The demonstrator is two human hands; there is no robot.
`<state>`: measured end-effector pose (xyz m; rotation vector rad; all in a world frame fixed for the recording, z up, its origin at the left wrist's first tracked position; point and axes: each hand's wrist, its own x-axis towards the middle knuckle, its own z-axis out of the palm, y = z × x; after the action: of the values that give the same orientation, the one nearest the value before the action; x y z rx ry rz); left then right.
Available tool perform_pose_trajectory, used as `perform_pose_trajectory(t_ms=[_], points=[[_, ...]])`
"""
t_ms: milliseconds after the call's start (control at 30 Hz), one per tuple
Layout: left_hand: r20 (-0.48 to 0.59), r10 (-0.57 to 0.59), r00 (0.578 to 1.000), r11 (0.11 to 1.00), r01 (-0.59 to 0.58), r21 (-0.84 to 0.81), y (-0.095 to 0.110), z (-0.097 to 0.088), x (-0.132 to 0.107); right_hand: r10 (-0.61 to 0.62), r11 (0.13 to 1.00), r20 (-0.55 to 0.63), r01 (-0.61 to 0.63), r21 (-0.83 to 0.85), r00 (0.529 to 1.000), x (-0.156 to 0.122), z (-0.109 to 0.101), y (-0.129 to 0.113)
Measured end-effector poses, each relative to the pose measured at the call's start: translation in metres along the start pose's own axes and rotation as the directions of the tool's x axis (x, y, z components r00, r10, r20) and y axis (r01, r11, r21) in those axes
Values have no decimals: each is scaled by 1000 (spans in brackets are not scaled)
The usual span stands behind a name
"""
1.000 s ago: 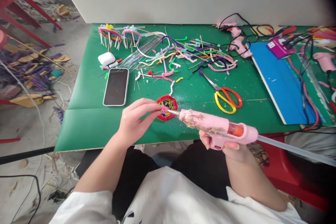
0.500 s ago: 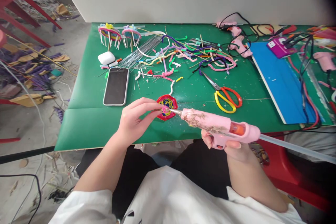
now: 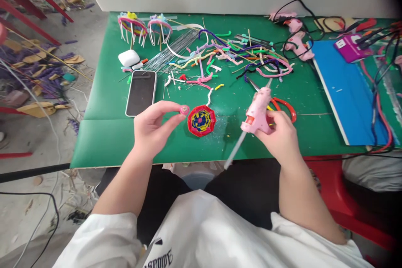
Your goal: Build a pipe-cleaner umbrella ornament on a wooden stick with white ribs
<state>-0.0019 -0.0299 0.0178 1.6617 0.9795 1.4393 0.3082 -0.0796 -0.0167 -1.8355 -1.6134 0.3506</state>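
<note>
Between thumb and fingertips, my left hand (image 3: 153,127) pinches a small round pink piece (image 3: 184,110) with a pale spot on its face. Just right of it, a red-rimmed octagonal disc (image 3: 201,121) with a yellow and blue pattern and a pink centre lies flat on the green table (image 3: 169,144). My right hand (image 3: 281,134) is closed on a pink glue gun (image 3: 259,111), its nozzle pointing away up the table. A clear glue stick (image 3: 235,149) sticks out of its rear. Scissors with orange and yellow handles (image 3: 285,108) lie partly hidden behind the gun.
A phone (image 3: 141,92) and a white case (image 3: 128,57) lie at the left. Behind are two fringed umbrella-like ornaments (image 3: 133,27), wires (image 3: 172,50) and loose pipe cleaners (image 3: 229,54). A blue board (image 3: 342,92), corded glue guns (image 3: 300,46) and a purple box (image 3: 353,48) occupy the right.
The glue gun has swung away from the pink piece to the right, its nozzle now pointing up the table. My left hand has lifted the piece slightly leftward, uncovering the disc.
</note>
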Motion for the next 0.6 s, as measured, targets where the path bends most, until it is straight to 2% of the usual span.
perform_pose_trajectory(t_ms=[33, 100, 233, 333, 400, 433, 467, 500, 533, 567, 600], points=[[-33, -34, 999, 999, 33, -16, -2, 1, 0, -29, 989, 3, 29, -144, 1000, 5, 3, 8], [-52, -71, 996, 997, 68, -45, -4, 3, -1, -61, 948, 36, 69, -312, 997, 14, 11, 23], [-26, -107, 994, 989, 104, -108, -6, 8, -2, -118, 909, 115, 154, -387, 986, 19, 15, 33], [-3, -124, 992, 976, 122, -181, -5, 14, -5, -145, 935, 82, 164, -315, 986, 11, 9, 14], [6, -120, 993, 963, 117, -243, -2, 19, -7, -96, 989, -12, 93, -116, 995, -3, 9, -12], [8, -113, 994, 956, 111, -270, 0, 21, -9, -28, 997, -29, 30, 67, 999, -12, 13, -28], [13, -106, 994, 952, 105, -288, 2, 24, -11, 34, 950, 60, -51, 308, 998, -22, 18, -45], [16, -99, 995, 949, 99, -299, 4, 26, -12, 76, 818, 238, -197, 541, 968, -32, 26, -62], [17, -88, 996, 948, 89, -307, 5, 29, -14, 75, 622, 367, -331, 710, 927, -41, 34, -79], [14, -78, 997, 946, 78, -315, 7, 31, -16, 65, 408, 435, -422, 809, 898, -48, 42, -95], [5, -68, 998, 943, 66, -326, 8, 33, -18, 92, 221, 438, -448, 867, 894, -54, 50, -108]])
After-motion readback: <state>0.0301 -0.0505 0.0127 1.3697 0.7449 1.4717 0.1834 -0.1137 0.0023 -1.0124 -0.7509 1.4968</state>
